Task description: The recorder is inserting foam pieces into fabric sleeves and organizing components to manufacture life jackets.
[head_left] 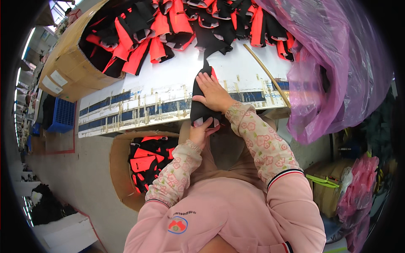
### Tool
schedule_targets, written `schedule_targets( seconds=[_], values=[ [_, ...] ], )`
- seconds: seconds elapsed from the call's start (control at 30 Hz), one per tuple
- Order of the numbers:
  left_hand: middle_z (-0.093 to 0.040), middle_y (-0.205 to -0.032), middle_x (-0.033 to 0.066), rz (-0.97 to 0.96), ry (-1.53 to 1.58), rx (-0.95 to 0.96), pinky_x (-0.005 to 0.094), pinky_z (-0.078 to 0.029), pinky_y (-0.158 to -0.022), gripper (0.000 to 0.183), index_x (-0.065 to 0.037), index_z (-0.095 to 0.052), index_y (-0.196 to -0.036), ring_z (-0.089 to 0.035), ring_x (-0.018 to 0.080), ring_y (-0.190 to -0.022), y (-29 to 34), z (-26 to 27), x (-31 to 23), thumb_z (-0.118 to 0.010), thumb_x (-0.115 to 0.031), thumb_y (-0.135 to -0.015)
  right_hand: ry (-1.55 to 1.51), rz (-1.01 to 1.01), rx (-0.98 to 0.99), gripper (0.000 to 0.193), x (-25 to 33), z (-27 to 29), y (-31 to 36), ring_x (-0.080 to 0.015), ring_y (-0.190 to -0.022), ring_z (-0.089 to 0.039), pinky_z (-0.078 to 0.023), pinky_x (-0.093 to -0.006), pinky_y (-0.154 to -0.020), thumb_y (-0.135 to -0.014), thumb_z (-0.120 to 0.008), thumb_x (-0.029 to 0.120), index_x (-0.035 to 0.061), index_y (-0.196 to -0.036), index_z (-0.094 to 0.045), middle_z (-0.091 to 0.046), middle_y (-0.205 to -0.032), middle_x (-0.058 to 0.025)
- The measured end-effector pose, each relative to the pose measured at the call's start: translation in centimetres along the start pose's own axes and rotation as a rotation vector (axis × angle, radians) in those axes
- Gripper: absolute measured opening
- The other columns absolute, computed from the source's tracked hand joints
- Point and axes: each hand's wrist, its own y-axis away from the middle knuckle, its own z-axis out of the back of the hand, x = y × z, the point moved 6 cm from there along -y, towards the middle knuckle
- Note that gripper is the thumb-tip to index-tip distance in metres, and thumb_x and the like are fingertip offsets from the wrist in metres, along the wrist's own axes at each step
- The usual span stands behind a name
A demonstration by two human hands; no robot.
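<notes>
A black fabric piece with a coral-red edge (196, 110) lies over the table's front edge, its near end hanging toward me. My right hand (212, 93) rests flat on its upper part, fingers stretched out. Lower down, my left hand (201, 133) pinches the near end of the same piece, thumb on top; the other fingers are partly hidden beneath. A narrow black strip runs from the piece's far end to a heap of black and coral-red fabric pieces (179, 21) across the back of the table.
A worn white tabletop (143, 90) carries a wooden stick (266, 72) at right. Purple plastic sheeting (337, 63) drapes the right side. One cardboard box (63, 63) lies at left; another box (120, 168) on the floor holds similar pieces. A blue crate (62, 114) stands farther left.
</notes>
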Motion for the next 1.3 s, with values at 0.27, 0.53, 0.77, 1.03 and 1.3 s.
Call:
schedule_targets(
  seconds=[0.27, 0.53, 0.77, 1.03, 1.3],
  values=[
    [-0.061, -0.092, 0.0158, 0.227, 0.067, 0.159, 0.0426, -0.053, -0.077, 0.028, 0.000, -0.051, -0.107, -0.063, 0.0326, -0.082, -0.6, -1.2, 1.0, -0.051, -0.023, -0.091, -0.045, 0.032, -0.020, 0.074, -0.4, 0.1, 0.0, -0.0331, -0.134, -0.020, -0.015, -0.0408, -0.110, -0.086, -0.047, 0.048, -0.0019, -0.136, -0.027, -0.025, -0.142, -0.0202],
    [-0.059, -0.102, 0.0215, 0.187, -0.039, 0.087, 0.0467, -0.051, -0.083, 0.031, 0.001, -0.042, -0.118, -0.062, 0.0327, -0.085, -1.2, 0.0, 2.8, -0.037, -0.018, -0.094, -0.372, -0.034, -0.356, 0.037, -1.9, 5.2, 3.6, -0.0306, -0.116, -0.044, -0.034, -0.0407, -0.097, -0.078, -0.063, 0.022, 0.0038, -0.110, -0.056, -0.057, -0.113, -0.0123],
    [-0.059, -0.105, 0.0166, 0.085, -0.110, -0.011, 0.0462, -0.050, -0.087, 0.028, 0.000, -0.044, -0.115, -0.061, 0.0255, -0.079, -1.3, 1.1, 2.3, -0.032, -0.018, -0.096, 0.581, -0.762, -0.308, 0.015, -14.6, 12.3, 15.1, -0.0229, -0.076, -0.053, -0.040, -0.0378, -0.064, -0.073, -0.052, 0.014, 0.0056, -0.082, -0.062, -0.055, -0.078, -0.0085],
    [-0.059, -0.108, 0.0143, 0.095, -0.152, 0.075, 0.0425, -0.048, -0.090, 0.033, -0.003, -0.042, -0.122, -0.060, 0.0245, -0.083, -1.1, 0.2, 2.4, -0.034, -0.023, -0.097, 0.213, -0.635, -0.386, 0.012, -13.7, 12.7, 16.8, -0.0328, -0.073, -0.059, -0.048, -0.0423, -0.062, -0.075, -0.052, 0.008, -0.0008, -0.079, -0.058, -0.058, -0.078, -0.0164],
    [-0.061, -0.098, 0.0196, 0.071, -0.037, -0.067, 0.0437, -0.052, -0.077, 0.023, -0.003, -0.047, -0.112, -0.063, 0.0322, -0.075, 0.1, -2.3, 2.7, -0.041, -0.014, -0.092, -1.088, -0.716, 0.231, 0.022, 1.4, 12.2, 28.5, -0.0038, -0.045, -0.043, -0.033, -0.0192, -0.040, -0.096, -0.040, 0.018, 0.0080, -0.113, -0.048, -0.050, -0.059, 0.0022]
  ],
)
